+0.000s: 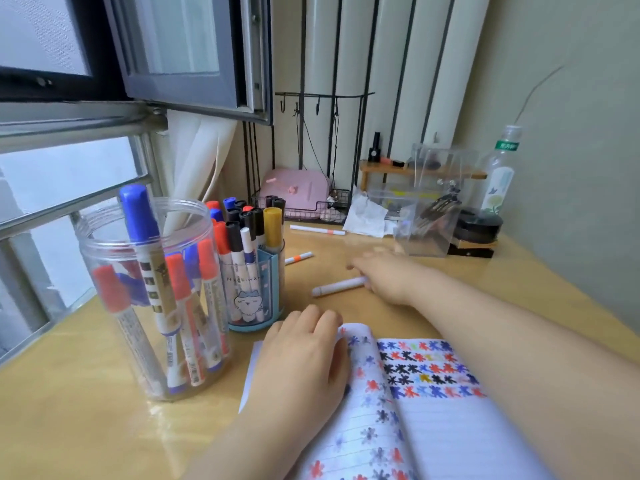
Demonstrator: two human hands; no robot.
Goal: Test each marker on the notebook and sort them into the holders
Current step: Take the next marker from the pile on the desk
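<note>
Your left hand point(304, 355) presses flat on the notebook point(415, 403); beyond it, your right hand point(384, 275) touches a white marker point(339, 286), its grip blurred; the blue holder point(254, 289) reads "Hachiware"

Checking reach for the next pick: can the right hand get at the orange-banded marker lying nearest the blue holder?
Probably yes. The right hand is already out over the desk on a white marker, and the orange-banded marker lies beyond it on bare desk with nothing between. The left hand rests on the notebook, out of the way.

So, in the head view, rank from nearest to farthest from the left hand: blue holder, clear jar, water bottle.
From the left hand:
1. Blue holder, just beyond it.
2. Clear jar, farther left.
3. Water bottle, far back right.
</note>
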